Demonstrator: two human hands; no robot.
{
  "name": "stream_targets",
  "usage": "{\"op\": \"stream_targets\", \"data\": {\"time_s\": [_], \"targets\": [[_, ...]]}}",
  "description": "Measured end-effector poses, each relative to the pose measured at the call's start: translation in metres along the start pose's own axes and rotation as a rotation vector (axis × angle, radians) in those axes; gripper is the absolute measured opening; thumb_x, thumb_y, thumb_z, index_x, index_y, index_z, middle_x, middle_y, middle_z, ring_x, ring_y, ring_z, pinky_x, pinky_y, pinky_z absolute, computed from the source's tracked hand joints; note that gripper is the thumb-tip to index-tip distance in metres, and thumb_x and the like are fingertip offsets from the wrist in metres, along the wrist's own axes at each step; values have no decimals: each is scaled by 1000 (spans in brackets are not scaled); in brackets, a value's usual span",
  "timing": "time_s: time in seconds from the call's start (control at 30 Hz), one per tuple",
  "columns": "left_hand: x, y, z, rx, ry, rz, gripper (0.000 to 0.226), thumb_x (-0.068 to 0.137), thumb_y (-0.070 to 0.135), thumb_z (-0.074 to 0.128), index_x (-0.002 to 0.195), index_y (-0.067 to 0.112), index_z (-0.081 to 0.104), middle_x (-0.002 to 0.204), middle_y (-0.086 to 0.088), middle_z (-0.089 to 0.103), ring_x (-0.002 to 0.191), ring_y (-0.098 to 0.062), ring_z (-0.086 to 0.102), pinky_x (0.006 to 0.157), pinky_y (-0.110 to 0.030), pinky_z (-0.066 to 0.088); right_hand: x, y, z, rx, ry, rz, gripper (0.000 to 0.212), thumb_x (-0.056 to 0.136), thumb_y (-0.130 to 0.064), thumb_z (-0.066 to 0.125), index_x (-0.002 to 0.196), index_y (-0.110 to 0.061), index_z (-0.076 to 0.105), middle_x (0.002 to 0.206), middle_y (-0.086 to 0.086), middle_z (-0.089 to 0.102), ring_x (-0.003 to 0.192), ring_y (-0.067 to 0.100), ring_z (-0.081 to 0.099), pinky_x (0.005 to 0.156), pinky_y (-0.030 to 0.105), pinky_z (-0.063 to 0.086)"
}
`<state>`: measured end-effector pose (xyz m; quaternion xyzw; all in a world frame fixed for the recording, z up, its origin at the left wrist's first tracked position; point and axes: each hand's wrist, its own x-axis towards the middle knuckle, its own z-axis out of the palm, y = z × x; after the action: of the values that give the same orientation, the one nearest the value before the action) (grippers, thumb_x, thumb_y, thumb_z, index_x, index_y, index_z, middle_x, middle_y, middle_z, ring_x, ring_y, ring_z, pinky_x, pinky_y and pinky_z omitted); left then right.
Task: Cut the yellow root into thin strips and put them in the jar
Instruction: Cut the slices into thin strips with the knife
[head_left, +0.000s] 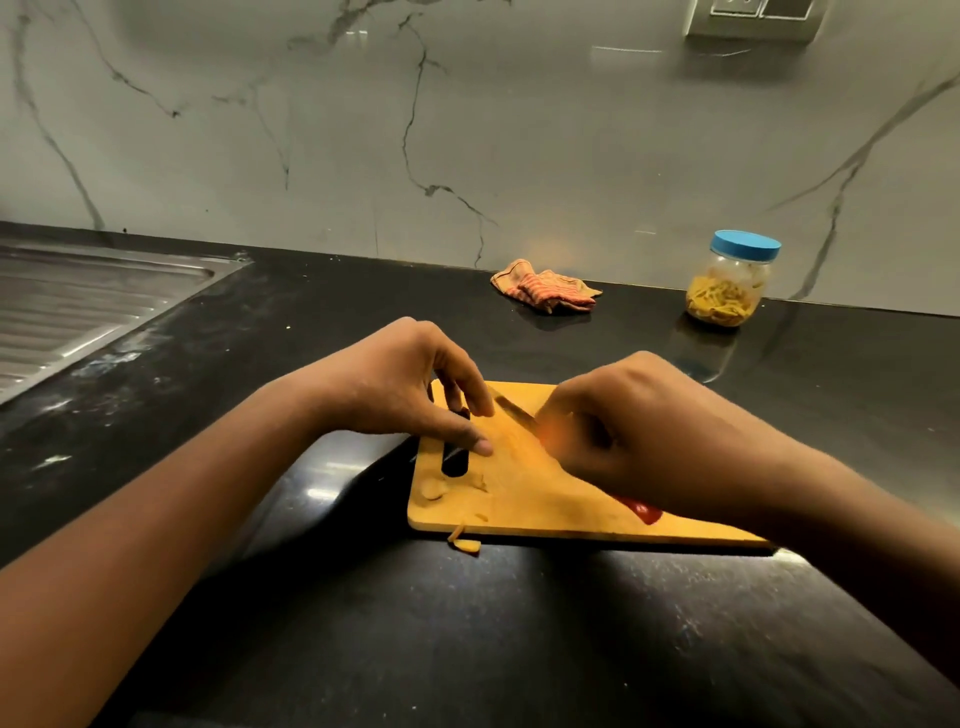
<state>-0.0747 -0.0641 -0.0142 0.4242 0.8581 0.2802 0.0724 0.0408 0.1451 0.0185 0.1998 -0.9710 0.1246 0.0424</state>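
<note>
A yellow cutting board lies on the black counter. My left hand reaches down with fairly straight fingers, whose tips touch the board's left part beside its handle slot. My right hand grips a knife: the blade points left toward my left fingertips, and the red handle end shows under my wrist. Any root under the hands is hidden. A pale root piece lies on the board's left end, and small scraps lie at its front edge. The jar, blue lid on, holds yellow strips at back right.
A crumpled striped cloth lies against the marble wall behind the board. A steel sink drainboard fills the far left. A wall socket sits at upper right. The counter's near part is dark and dusty.
</note>
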Motion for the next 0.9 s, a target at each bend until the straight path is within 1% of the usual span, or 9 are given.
{"op": "stream_targets", "data": {"time_s": [0.1,0.2,0.3,0.37,0.47,0.63,0.7,0.8,0.9], "targets": [[-1,-6,5,-11,157,27,25,69,43,82,85,25,76,80,11,72,79,-5,67,66,-21,54,1,3,-6,-54,-38,-15,31,91,-35,57,119,-26,63,90,-13,67,77,4,62,78,22,54],[0,-10,8,-3,281,47,28,68,42,83,85,22,74,79,10,70,76,-5,66,63,-16,52,1,5,-5,-20,-9,3,27,90,-35,58,114,-26,66,85,-12,69,73,5,63,72,20,54],[2,-8,11,103,243,112,41,69,47,81,106,32,73,104,17,66,94,-2,62,72,-13,50,-1,4,1,68,73,38,23,88,-34,61,108,-26,69,74,-10,66,69,8,61,67,22,52],[5,-7,15,183,202,168,37,75,41,80,110,36,73,112,17,65,102,-3,59,82,-18,49,-3,2,4,118,101,58,21,86,-34,63,104,-27,70,71,-9,65,68,9,60,67,24,53],[11,-8,19,264,215,219,26,81,26,79,106,31,75,105,12,70,97,-10,62,80,-37,55,-7,2,6,153,118,59,20,84,-36,64,101,-28,71,68,-7,66,67,9,61,66,25,53],[12,-14,16,318,210,234,22,83,19,77,103,28,78,98,9,75,91,-14,65,75,-41,56,-17,3,7,158,100,51,22,83,-38,64,101,-27,71,65,-8,64,66,7,61,64,19,52],[11,-17,15,340,229,219,20,83,19,77,101,27,78,96,8,75,88,-14,66,74,-42,57,-24,5,6,158,92,47,23,81,-39,64,98,-27,72,63,-10,63,66,7,60,64,20,51],[10,-18,13,333,254,193,19,85,18,75,103,24,78,98,5,76,88,-15,68,76,-34,58,-31,7,5,130,94,66,21,79,-38,65,95,-27,73,61,-9,63,65,7,61,64,23,51],[11,-15,15,316,236,181,26,89,15,70,113,22,74,105,5,74,91,-9,66,78,-13,48,-29,9,4,95,100,110,19,79,-36,67,93,-25,73,60,-8,64,64,6,62,63,22,53]]}}
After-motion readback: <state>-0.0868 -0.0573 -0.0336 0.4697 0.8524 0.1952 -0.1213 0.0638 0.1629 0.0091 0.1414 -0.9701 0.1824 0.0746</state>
